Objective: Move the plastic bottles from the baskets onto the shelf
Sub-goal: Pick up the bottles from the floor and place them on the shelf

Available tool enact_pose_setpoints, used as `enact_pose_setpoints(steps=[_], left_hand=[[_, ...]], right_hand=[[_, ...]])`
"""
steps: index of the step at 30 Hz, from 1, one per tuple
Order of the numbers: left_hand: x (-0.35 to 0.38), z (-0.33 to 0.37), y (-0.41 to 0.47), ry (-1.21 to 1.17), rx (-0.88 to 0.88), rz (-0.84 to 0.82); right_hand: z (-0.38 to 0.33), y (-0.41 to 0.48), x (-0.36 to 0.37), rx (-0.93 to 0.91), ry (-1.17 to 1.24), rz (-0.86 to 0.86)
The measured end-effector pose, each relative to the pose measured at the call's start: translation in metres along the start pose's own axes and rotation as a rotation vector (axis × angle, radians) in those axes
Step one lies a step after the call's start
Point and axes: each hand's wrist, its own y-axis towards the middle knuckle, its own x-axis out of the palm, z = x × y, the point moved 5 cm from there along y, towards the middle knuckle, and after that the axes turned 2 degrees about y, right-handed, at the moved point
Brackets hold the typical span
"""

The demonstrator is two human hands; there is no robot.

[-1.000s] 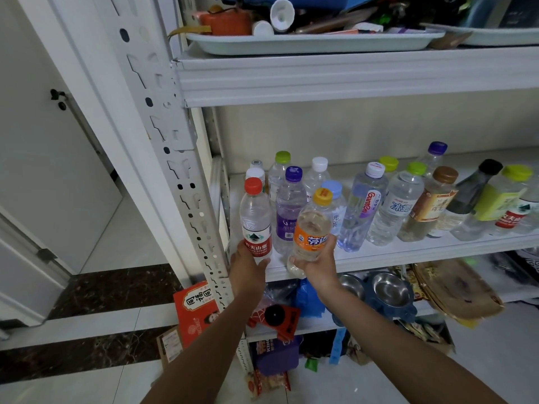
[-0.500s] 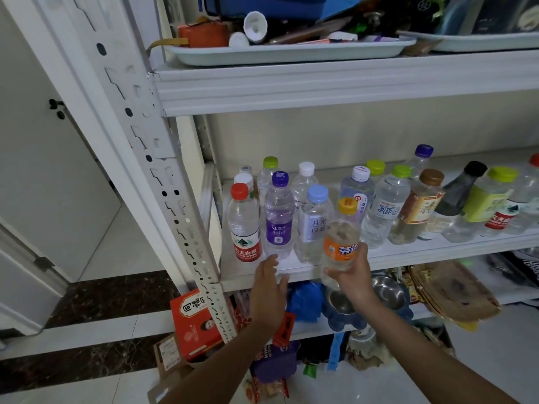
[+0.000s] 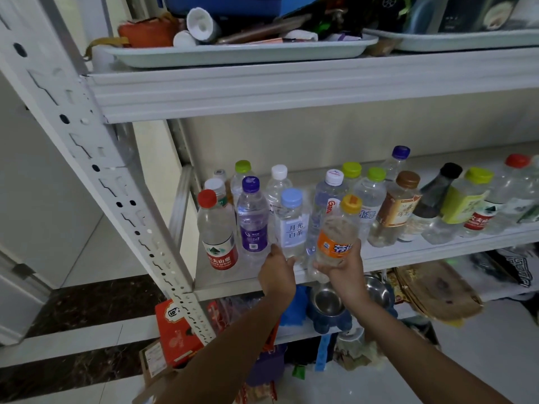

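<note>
Right hand (image 3: 345, 268) grasps the orange-labelled bottle (image 3: 335, 237) at the shelf (image 3: 437, 252) lip, left hand (image 3: 277, 271) touching the blue-capped bottle (image 3: 291, 225), its grip unclear; crowded neighbours may topple.

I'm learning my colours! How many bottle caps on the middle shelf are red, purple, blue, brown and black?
Red caps: 2
Purple caps: 2
Light blue caps: 1
Brown caps: 1
Black caps: 1
Total: 7
</note>
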Motion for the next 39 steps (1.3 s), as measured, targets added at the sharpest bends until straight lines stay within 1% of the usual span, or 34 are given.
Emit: enact_pose_setpoints(steps=[2,7,10,12,14,16,18,19,20,21,23,25,26,28,31,34,36,39], left_hand=[[0.003,0.003,0.002,0.007,0.002,0.010],[0.005,0.007,0.011,0.038,-0.018,0.009],[0.004,0.007,0.002,-0.035,-0.038,-0.030],[-0.002,0.005,-0.012,-0.088,-0.012,-0.011],[-0.023,0.013,-0.024,-0.135,0.101,0.120],[-0.058,0.038,-0.027,-0.167,0.277,0.295],[-0.095,0.078,-0.022,-0.139,0.535,0.458],[-0.110,0.101,-0.017,-0.077,0.677,0.505],[-0.122,0.122,-0.008,-0.006,0.796,0.500],[-0.130,0.142,0.002,0.054,0.883,0.431],[-0.132,0.171,0.027,0.163,0.948,0.167],[-0.122,0.185,0.048,0.292,0.921,-0.093],[-0.115,0.189,0.055,0.316,0.896,-0.204],[-0.105,0.196,0.063,0.308,0.857,-0.337],[-0.101,0.204,0.069,0.324,0.870,-0.357],[-0.103,0.208,0.077,0.316,0.833,-0.373],[-0.108,0.208,0.085,0.381,0.802,-0.332],[-0.116,0.209,0.098,0.401,0.755,-0.281]], right_hand=[[-0.003,0.006,-0.001,-0.015,-0.070,0.011],[0.004,0.012,-0.009,-0.007,-0.072,0.018],[0.008,0.015,-0.017,-0.001,-0.067,0.041],[0.010,0.016,-0.022,-0.003,-0.048,0.045],[0.012,0.017,-0.024,0.002,-0.045,0.040],[0.011,0.018,-0.023,0.010,-0.060,0.033],[0.011,0.019,-0.022,0.022,-0.045,0.027],[0.011,0.019,-0.022,0.030,-0.032,0.022],[0.011,0.019,-0.022,0.037,-0.020,0.015],[0.011,0.019,-0.022,0.040,-0.012,0.006],[0.010,0.018,-0.022,0.034,-0.001,-0.011],[0.009,0.017,-0.021,0.022,0.011,-0.022],[0.008,0.016,-0.021,0.018,0.024,-0.026],[0.008,0.016,-0.022,0.011,0.055,-0.028],[0.008,0.014,-0.024,0.004,0.056,-0.031],[0.008,0.014,-0.026,0.005,0.031,-0.033],[0.009,0.012,-0.026,0.007,-0.002,-0.028],[0.011,0.009,-0.027,-0.003,-0.092,-0.006]])
